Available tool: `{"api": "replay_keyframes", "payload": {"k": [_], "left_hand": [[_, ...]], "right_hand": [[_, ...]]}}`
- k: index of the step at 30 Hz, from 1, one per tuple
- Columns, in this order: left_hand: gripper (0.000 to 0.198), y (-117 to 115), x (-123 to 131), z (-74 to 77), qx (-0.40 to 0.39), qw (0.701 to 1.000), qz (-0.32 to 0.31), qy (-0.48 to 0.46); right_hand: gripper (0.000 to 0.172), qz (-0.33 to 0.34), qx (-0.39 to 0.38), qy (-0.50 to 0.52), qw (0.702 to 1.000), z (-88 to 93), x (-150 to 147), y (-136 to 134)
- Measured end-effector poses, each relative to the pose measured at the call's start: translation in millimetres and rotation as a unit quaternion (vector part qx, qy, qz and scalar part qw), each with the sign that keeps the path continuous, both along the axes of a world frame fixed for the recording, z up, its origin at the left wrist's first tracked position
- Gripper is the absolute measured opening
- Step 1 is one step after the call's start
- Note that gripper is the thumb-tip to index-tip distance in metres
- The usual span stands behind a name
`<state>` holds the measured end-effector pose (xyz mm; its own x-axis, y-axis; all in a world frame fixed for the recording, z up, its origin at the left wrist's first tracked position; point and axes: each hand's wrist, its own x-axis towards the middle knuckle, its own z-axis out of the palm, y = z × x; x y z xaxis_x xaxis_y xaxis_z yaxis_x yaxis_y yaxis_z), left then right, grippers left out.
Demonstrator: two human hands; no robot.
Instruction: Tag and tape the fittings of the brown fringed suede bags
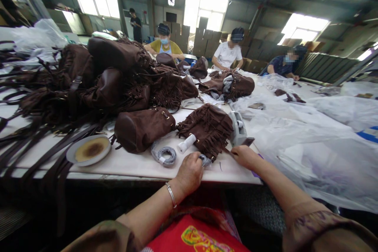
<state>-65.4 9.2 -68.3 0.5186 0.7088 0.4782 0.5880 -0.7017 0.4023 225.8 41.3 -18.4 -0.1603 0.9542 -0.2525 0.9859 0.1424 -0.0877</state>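
Note:
My left hand rests at the table's front edge, fingers curled round a small grey coil of cord. My right hand is closed in a pinch on a thin dark strip at the lower edge of a brown fringed suede bag. That bag lies flat just beyond both hands. A white roll lies against the bag's left side. Another grey cord bundle sits left of my left hand.
A brown drawstring bag lies on its side, with a round plate to its left. A big heap of brown bags and straps fills the left. Clear plastic sheets cover the right. A tape dispenser stands by the fringed bag. Three masked people work at the far end.

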Motion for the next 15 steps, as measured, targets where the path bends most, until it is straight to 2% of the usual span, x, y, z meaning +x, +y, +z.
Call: {"api": "replay_keyframes", "payload": {"k": [5, 8, 11, 15], "left_hand": [[0.014, -0.3, -0.3, -1.2, -0.002, 1.0, -0.001, -0.008], [0.014, -0.1, -0.3, -2.1, -0.003, 1.0, -0.001, -0.002], [0.013, 0.4, -0.1, -2.2, -0.003, 1.0, -0.001, 0.006], [0.014, 0.7, 0.0, -1.2, -0.001, 1.0, 0.0, 0.009]], "right_hand": [[0.024, -0.018, 0.036, 0.005, 0.999, -8.9, 1.1, -4.2], [0.023, -0.032, 0.098, 0.016, 0.995, -21.4, 1.6, -7.5], [0.02, -0.01, 0.162, 0.047, 0.986, -33.4, 4.7, -10.2], [0.024, 0.014, 0.156, 0.072, 0.985, -39.4, 4.0, -11.2]]}}
